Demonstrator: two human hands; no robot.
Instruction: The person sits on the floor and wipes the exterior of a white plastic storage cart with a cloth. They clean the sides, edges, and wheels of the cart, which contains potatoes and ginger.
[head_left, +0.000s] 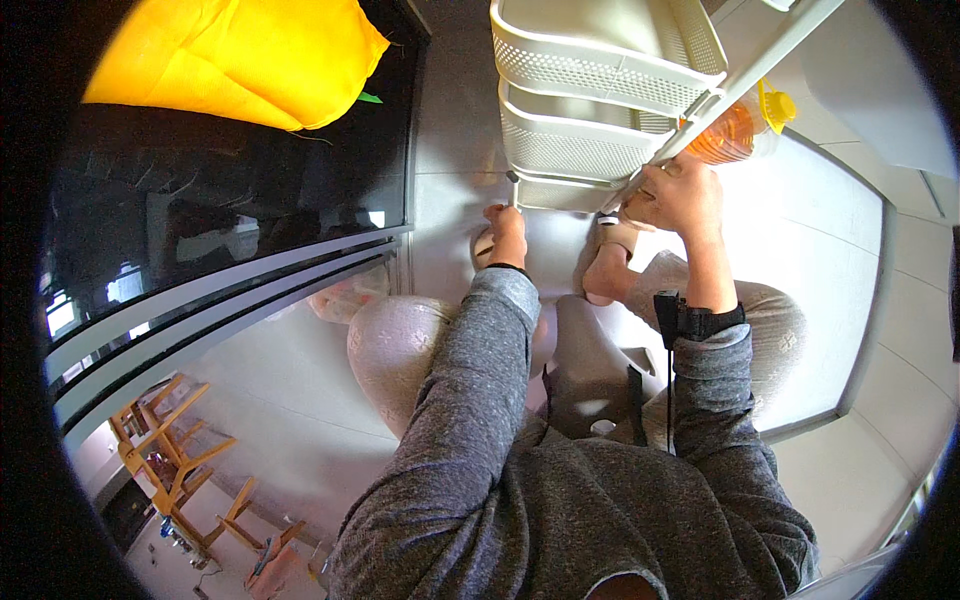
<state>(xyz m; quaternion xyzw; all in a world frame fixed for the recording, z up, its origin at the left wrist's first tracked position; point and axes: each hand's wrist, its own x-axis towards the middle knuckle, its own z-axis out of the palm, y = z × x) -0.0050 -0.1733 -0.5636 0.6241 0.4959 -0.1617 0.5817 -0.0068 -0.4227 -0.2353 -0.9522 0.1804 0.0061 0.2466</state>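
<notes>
A white tiered storage rack (570, 139) with perforated baskets stands before me, leaning in the view. My right hand (686, 199) is closed around its long white side pole (739, 75), near the lower end. On the other side, my left hand (508, 234) grips a short white post (515, 196) with a dark tip, beside the lowest basket (562, 195). The fingers partly hide where each hand meets the rack. Behind the pole is a clear plastic bottle (724, 135) of orange liquid with a yellow cap.
To the left is a glossy black panel (247, 187) with metal trim; a yellow cloth bag (247, 60) lies on it. Wooden furniture (172, 457) stands at lower left. A plastic bag (349, 296) sits near my left knee. A mat (817, 225) covers floor at right.
</notes>
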